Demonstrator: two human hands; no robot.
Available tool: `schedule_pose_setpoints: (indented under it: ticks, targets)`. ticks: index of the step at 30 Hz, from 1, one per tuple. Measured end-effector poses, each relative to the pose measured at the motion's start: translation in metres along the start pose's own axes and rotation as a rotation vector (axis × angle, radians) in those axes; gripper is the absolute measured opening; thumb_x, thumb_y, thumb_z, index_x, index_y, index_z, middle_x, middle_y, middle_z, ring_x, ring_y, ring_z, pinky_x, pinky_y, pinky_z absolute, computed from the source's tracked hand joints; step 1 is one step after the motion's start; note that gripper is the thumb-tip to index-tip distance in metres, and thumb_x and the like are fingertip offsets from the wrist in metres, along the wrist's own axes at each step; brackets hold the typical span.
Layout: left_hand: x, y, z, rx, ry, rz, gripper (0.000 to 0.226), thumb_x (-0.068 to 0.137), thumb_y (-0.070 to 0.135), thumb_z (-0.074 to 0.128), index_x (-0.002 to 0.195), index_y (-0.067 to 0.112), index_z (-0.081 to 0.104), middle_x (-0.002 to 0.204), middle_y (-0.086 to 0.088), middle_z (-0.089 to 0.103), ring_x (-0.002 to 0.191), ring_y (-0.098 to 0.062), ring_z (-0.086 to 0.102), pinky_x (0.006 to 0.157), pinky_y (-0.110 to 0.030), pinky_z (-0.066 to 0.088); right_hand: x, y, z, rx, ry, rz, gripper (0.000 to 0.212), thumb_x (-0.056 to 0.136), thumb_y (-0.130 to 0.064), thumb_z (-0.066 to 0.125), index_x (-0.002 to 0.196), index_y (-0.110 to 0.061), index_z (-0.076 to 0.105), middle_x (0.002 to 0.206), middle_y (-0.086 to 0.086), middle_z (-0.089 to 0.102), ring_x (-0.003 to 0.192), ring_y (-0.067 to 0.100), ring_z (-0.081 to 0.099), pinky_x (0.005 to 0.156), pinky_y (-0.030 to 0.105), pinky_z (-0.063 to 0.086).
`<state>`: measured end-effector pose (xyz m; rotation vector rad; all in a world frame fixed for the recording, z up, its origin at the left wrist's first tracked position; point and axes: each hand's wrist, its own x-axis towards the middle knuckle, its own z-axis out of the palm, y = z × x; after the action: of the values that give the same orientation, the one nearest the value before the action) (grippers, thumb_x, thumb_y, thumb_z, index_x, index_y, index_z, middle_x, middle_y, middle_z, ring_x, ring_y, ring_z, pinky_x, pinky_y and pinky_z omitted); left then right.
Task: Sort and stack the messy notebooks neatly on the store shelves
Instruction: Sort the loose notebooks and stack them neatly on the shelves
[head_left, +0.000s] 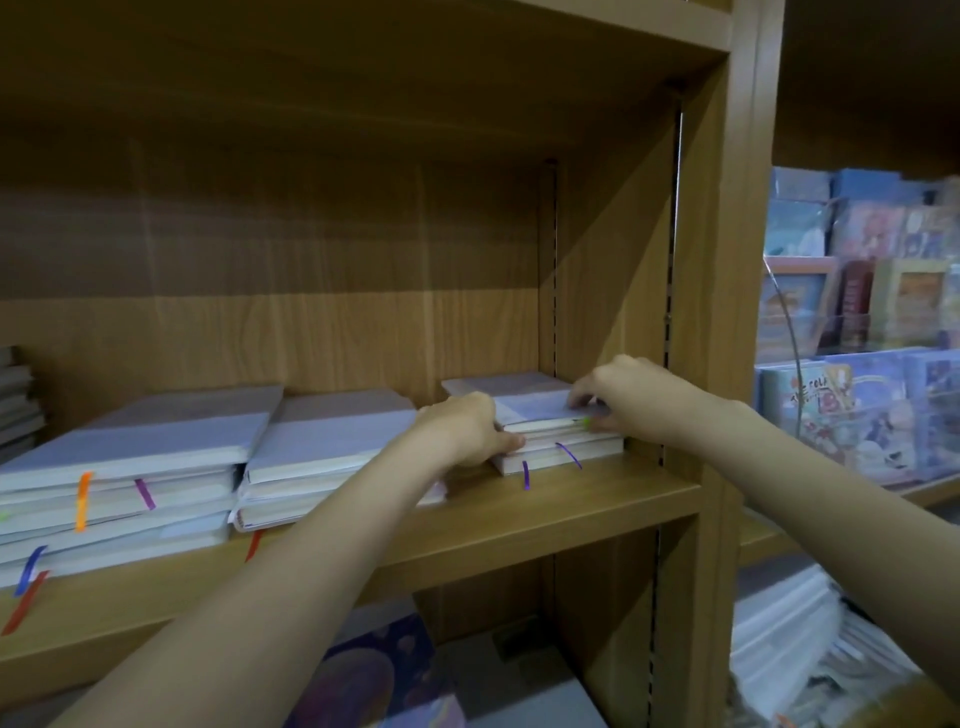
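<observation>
Two hands — left (462, 428), right (623, 395) — are gripping a short stack of grey-covered notebooks (540, 415) on a wooden shelf (571, 499).

Unit: wooden shelving bay (550, 499) | Back panel (311, 322): wood-grain, upper part shadowed | Neighbouring bay (857, 322): colourful boxed goods

wooden shelf (545, 506), three notebook stacks (332, 447)

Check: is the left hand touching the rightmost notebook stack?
Touching. The head view shows the left hand pressed against the left side of the rightmost notebook stack, thumb on its front edge.
</observation>
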<state>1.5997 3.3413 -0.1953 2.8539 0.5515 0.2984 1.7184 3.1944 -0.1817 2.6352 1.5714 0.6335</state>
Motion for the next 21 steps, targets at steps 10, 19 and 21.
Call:
schedule_pose_setpoints:
  ticks: [10,19,21]
  targets:
    - [0.004,0.007,-0.001,0.191,-0.051,-0.035,0.026,0.081,0.037,0.069,0.08,0.019,0.051,0.109,-0.001,0.061,0.11,-0.023,0.055,0.084,-0.03,0.037,0.008,-0.001,0.011,-0.037,-0.183,0.089,0.053,0.081,-0.022,0.073,0.128,-0.015,0.049,0.12,0.009,0.055,0.107,0.028,0.055,0.09,0.035,0.047]
    - [-0.006,0.0,0.008,0.103,0.126,0.029,0.054,0.081,0.042,0.069,0.124,0.014,0.055,0.117,0.006,0.065,0.112,-0.017,0.056,0.083,-0.027,0.042,-0.01,-0.003,0.017,-0.096,-0.039,0.092,0.051,0.089,-0.014,0.062,0.136,-0.016,0.043,0.119,0.011,0.059,0.105,0.028,0.059,0.087,0.036,0.05]
    - [-0.013,-0.005,0.003,0.042,0.078,0.063,0.076,0.081,0.037,0.07,0.142,0.009,0.035,0.119,0.008,0.064,0.113,-0.01,0.055,0.08,-0.021,0.038,-0.016,-0.002,0.02,-0.075,0.005,0.097,0.046,0.092,-0.012,0.056,0.137,-0.015,0.042,0.114,0.013,0.06,0.102,0.029,0.06,0.084,0.035,0.051]
